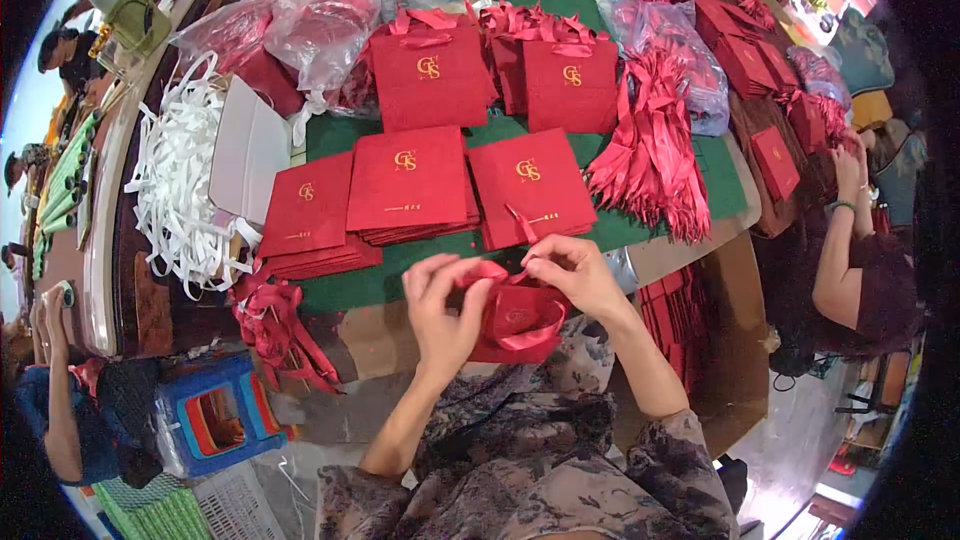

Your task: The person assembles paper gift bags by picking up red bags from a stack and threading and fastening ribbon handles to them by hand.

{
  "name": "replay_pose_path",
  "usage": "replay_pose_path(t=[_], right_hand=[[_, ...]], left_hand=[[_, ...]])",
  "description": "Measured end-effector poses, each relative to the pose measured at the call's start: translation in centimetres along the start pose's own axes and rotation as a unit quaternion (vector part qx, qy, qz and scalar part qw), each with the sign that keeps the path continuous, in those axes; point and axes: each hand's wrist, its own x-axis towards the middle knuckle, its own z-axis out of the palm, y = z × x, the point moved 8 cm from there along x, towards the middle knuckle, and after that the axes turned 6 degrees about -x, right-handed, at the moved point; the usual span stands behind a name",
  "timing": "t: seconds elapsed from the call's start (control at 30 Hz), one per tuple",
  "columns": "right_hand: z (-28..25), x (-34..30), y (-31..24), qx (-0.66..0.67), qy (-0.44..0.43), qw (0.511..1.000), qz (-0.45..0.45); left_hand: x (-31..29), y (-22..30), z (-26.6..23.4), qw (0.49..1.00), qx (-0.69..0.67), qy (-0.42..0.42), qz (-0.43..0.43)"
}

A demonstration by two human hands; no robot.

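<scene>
A small red paper gift bag (512, 332) sits upright at the table's near edge, close to my body, with a loop of red ribbon at its mouth. My left hand (445, 308) pinches the red ribbon (486, 271) above the bag's left side. The thumb and fingers of my right hand (572, 274) close on the same ribbon, whose pointed end sticks up past the fingertips. Just beyond my hands lie flat stacks of red bags: a left stack (308, 202), a middle stack (410, 180) and a right stack (530, 185).
Red bags with ribbon handles (430, 80) stand farther back, beside plastic-wrapped bundles (325, 10). White ribbons (185, 180) spill around a pale box (250, 145) at left. Red ribbons (655, 150) lie at right. A cardboard box (725, 330) holds red bags. A co-worker's arms (843, 230) are at far right.
</scene>
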Motion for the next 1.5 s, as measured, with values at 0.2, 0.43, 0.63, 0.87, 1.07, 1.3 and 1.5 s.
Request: replay_pose_path(t=[0.2, 0.43, 0.63, 0.87, 1.07, 1.3, 1.5], right_hand=[[-1.3, 0.1, -0.3, 0.023, 0.047, 0.998, 0.021], [-1.7, 1.9, -1.6, -0.005, 0.09, 0.996, -0.009], [-2.8, 5.3, -2.1, -0.026, 0.096, 0.995, -0.018], [-1.7, 6.2, -2.0, -0.123, 0.087, 0.986, -0.076], [-2.4, 3.0, -4.7, -0.312, 0.102, 0.943, -0.055], [3.8, 1.0, -8.3, -0.314, -0.076, 0.922, -0.215], [5.1, 2.2, -3.2, -0.108, -0.175, 0.978, 0.022]], left_hand=[[-4.9, -3.6, 0.3, 0.977, -0.095, -0.075, -0.175], [-6.0, -1.6, 1.0, 0.947, -0.151, -0.199, -0.203], [-7.5, -0.6, -0.7, 0.946, -0.153, -0.19, -0.215], [-8.2, -1.2, -1.7, 0.94, -0.207, -0.157, -0.219], [-8.4, -1.3, -3.2, 0.92, -0.245, -0.134, -0.274], [-7.8, -0.4, -1.7, 0.93, -0.127, -0.217, -0.269], [-7.0, 0.3, -1.6, 0.919, -0.134, -0.244, -0.279]])
